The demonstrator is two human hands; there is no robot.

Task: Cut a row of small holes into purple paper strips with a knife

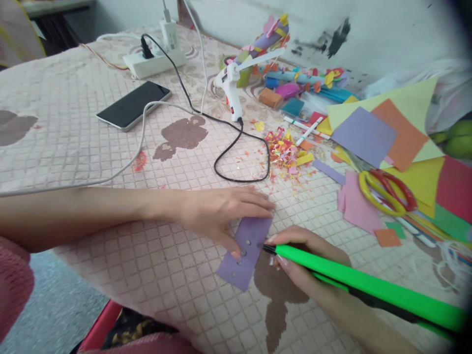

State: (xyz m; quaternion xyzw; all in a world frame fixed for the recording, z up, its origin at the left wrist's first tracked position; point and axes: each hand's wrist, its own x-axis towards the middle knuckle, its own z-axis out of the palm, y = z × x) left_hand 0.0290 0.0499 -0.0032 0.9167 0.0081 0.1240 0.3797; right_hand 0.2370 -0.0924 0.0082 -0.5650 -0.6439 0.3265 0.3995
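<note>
A purple paper strip [254, 231] with several small round holes or spots lies slanted on the cloth. My left hand [224, 211] rests on it, fingers stretched flat over the upper end and thumb pressing near the lower left edge. In my right hand [308, 258] is a long green and black tool [332, 268] that looks like a hole punch. Its dark tip reaches the strip's right edge; whether it touches cannot be told. The far end of the tool runs out at the lower right.
A white glue gun [232, 88] stands behind the paper scraps [285, 150], its black cord looping forward. A phone [134, 105] and power strip [153, 64] lie at the back left. Scissors [383, 191] and coloured paper sheets [363, 132] are at the right. The table edge curves nearby.
</note>
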